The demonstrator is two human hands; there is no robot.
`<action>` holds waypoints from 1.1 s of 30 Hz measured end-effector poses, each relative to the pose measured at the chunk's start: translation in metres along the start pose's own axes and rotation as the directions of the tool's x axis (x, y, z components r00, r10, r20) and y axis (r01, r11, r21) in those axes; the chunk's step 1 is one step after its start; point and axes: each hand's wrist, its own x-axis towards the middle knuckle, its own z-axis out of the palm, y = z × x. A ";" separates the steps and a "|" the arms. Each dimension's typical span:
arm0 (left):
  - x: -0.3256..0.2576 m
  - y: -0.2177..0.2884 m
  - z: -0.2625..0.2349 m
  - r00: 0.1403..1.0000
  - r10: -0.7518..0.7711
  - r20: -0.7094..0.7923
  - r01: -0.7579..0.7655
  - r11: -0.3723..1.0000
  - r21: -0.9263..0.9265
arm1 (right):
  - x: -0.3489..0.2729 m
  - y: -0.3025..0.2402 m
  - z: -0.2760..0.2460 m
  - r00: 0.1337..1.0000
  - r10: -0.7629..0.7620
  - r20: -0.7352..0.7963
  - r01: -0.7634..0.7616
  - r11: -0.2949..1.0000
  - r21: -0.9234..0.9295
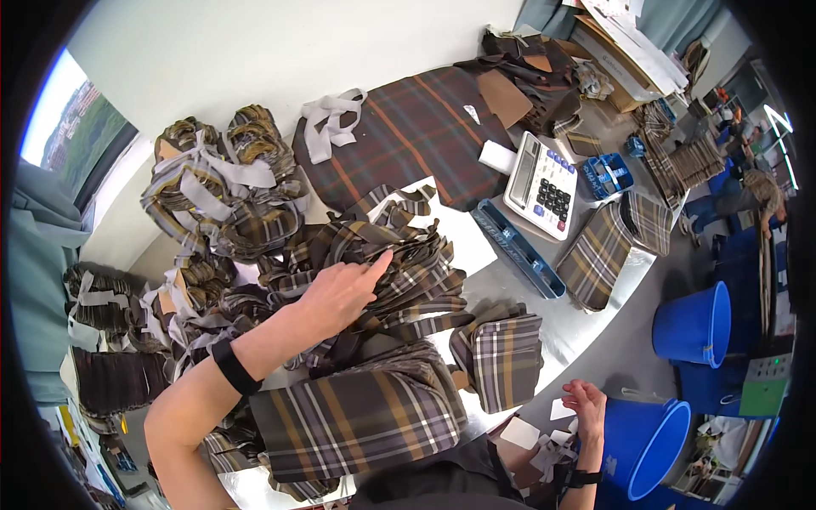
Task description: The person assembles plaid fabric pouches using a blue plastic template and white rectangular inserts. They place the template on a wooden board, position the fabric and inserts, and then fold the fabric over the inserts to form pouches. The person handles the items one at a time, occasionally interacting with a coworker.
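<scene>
We see the left hand [340, 293] resting on a loose heap of plaid fabric strips [399, 272] in brown, tan and grey in the middle of the tabletop [569, 331], its grip released, forefinger stretched out and pressing the top strip. The strips lie crumpled and overlapping, between tied bundles [221, 187] and a folded plaid stack [357, 416]. The right hand [586, 408] hangs low by a blue bucket [646, 442], its grip half curled on nothing, near white paper scraps [544, 442].

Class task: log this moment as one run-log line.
left hand: open, fingertips on heap of brown plaid fabric strips | right hand: open, near round blue plastic bucket
</scene>
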 end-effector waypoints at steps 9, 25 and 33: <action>0.002 0.002 -0.009 0.976 -0.063 0.206 0.065 0.998 -0.003 | 0.004 0.001 -0.002 1.000 0.008 0.005 -0.008 1.000 -0.011; 0.040 0.170 -0.112 0.915 0.392 0.098 -0.370 0.910 -0.188 | -0.166 0.129 -0.071 0.958 0.144 -0.248 -0.066 0.952 0.300; 0.028 0.355 -0.099 0.720 0.587 0.371 -0.586 0.800 -0.129 | -0.247 0.228 -0.105 0.916 0.141 -0.377 0.104 0.823 0.559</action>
